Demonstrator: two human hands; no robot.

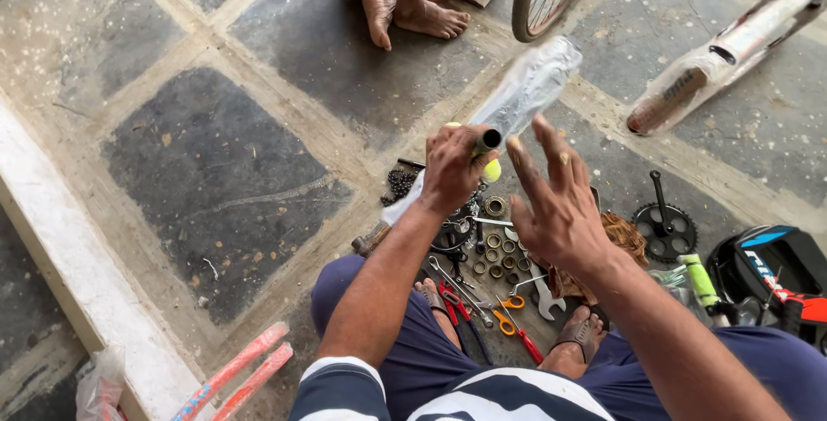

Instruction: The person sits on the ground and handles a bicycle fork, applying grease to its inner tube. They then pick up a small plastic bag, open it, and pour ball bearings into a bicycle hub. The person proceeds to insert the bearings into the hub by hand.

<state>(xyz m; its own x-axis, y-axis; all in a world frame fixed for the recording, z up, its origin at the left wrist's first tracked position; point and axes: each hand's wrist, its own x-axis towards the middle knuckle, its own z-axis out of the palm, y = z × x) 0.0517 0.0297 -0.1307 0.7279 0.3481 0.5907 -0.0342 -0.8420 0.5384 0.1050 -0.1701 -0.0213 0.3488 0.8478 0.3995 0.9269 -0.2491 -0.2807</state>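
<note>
The left hand (450, 167) has its grip wrapped around a plastic-wrapped tube (525, 89) with a yellow end, which slants up and away from it. Just right of that grip, the right hand (556, 201) hangs with fingers spread wide, holding nothing. Below both hands, on the floor (215, 180), lie metal rings (498, 253), a wrench (544, 293) and red-handled pliers (455, 302).
</note>
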